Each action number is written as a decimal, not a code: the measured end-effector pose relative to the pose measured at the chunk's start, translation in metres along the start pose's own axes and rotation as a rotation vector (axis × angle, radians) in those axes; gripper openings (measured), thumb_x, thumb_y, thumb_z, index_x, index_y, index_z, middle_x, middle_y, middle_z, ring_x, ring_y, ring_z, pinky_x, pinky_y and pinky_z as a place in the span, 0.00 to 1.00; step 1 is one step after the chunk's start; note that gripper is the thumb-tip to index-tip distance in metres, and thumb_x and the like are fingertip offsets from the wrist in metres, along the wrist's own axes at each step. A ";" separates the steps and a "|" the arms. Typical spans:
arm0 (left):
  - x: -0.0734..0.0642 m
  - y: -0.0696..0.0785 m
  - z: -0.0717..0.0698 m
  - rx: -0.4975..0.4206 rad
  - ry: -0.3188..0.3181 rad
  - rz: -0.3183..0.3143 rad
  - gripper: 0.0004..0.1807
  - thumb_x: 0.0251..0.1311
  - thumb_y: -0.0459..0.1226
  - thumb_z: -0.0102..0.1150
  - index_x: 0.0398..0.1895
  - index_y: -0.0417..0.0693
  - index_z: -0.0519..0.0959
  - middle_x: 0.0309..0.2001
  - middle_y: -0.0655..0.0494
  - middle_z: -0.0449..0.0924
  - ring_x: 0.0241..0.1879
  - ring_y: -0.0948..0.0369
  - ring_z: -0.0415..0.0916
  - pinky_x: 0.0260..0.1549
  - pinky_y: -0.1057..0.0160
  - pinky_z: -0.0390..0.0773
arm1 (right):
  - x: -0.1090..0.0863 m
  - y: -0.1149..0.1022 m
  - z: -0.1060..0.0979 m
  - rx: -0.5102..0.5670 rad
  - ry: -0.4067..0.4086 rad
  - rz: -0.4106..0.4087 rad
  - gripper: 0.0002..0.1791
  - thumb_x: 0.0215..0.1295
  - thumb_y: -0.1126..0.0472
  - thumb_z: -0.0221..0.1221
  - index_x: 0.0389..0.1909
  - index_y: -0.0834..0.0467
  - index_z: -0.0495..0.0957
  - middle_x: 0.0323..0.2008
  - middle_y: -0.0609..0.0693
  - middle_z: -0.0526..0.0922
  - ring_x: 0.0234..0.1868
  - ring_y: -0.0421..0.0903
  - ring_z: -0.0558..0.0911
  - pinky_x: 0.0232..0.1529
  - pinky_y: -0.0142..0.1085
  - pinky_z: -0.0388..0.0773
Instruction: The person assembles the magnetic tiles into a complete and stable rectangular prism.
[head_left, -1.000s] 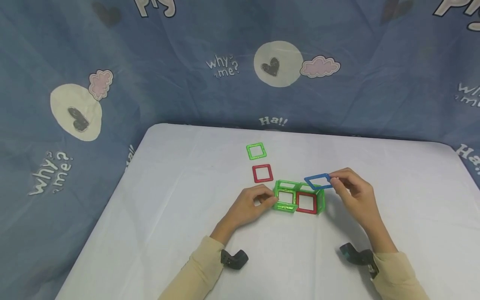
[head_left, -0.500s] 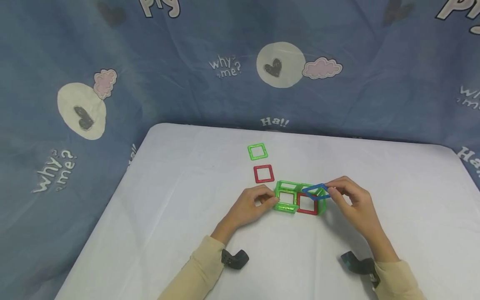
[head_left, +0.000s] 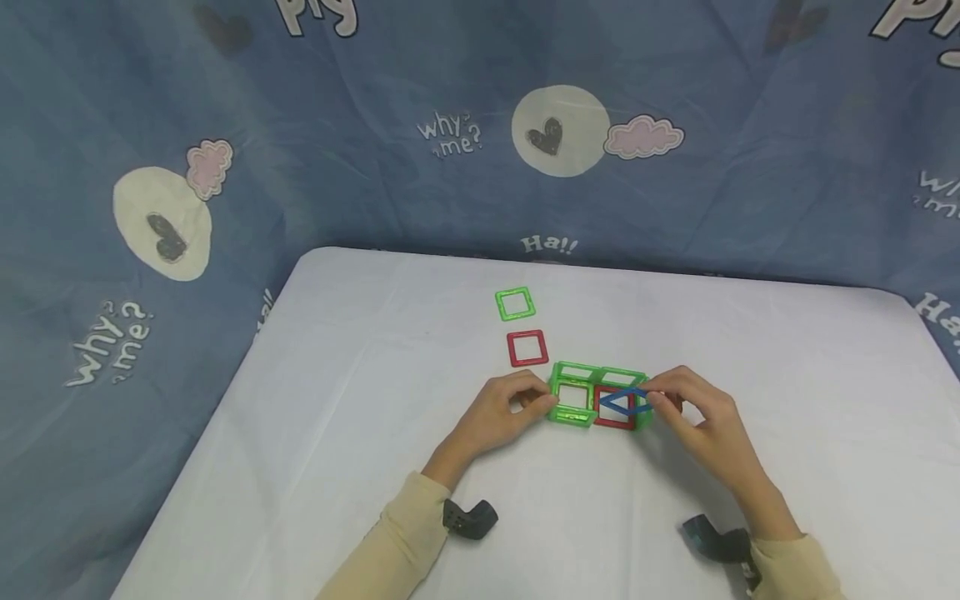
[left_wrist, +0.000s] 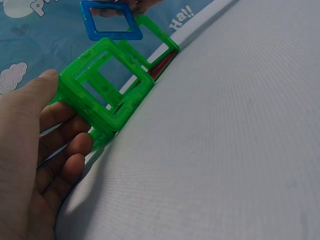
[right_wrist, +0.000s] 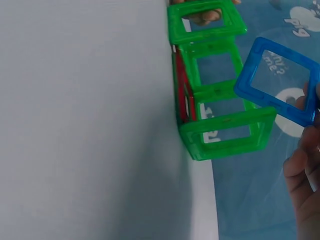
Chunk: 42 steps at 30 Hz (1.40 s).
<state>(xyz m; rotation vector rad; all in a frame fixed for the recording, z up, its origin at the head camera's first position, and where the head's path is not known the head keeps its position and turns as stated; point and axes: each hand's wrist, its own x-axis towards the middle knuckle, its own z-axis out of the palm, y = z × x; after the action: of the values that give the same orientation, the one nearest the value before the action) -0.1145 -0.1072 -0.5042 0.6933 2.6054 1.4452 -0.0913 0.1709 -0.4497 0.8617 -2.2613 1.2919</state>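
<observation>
Green and red square magnetic tiles stand joined as an open-topped box structure on the white table. At its left end my left hand grips the green side with thumb and fingertips. My right hand pinches a blue magnetic tile by one edge. That tile is tilted over the structure's right half, above the red tile in its base. In the right wrist view, the blue tile is near the top of the green end wall; whether they touch, I cannot tell.
Behind the structure, a loose red tile and a loose green tile lie flat on the white tabletop. A blue printed cloth hangs beyond the table's far edge.
My right hand has lowered the blue tile from behind the structure's right end toward me, now over the red base tile. The left hand keeps its place.
</observation>
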 end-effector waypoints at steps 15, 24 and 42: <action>0.003 -0.001 0.003 -0.032 -0.004 0.040 0.11 0.62 0.52 0.55 0.39 0.60 0.80 0.33 0.70 0.78 0.34 0.70 0.71 0.36 0.71 0.74 | -0.012 0.011 0.000 -0.039 -0.030 -0.017 0.19 0.49 0.78 0.64 0.40 0.56 0.82 0.35 0.46 0.82 0.34 0.33 0.70 0.31 0.26 0.67; 0.002 -0.001 0.002 -0.028 0.011 0.040 0.10 0.62 0.51 0.57 0.38 0.60 0.81 0.33 0.70 0.77 0.33 0.69 0.71 0.36 0.71 0.74 | -0.009 0.010 0.001 -0.037 -0.050 -0.062 0.20 0.47 0.79 0.64 0.41 0.57 0.82 0.36 0.46 0.81 0.35 0.33 0.71 0.33 0.25 0.69; 0.003 -0.003 0.002 -0.033 0.021 0.059 0.08 0.63 0.50 0.56 0.37 0.59 0.80 0.32 0.70 0.77 0.33 0.70 0.71 0.35 0.71 0.74 | -0.007 0.010 -0.001 -0.083 -0.087 -0.094 0.14 0.56 0.72 0.62 0.41 0.55 0.82 0.37 0.44 0.80 0.37 0.33 0.71 0.34 0.24 0.70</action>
<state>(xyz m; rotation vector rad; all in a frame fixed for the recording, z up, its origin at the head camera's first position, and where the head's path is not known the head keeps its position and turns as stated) -0.1179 -0.1051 -0.5071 0.7607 2.5916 1.5164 -0.0923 0.1778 -0.4597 0.9993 -2.2937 1.1316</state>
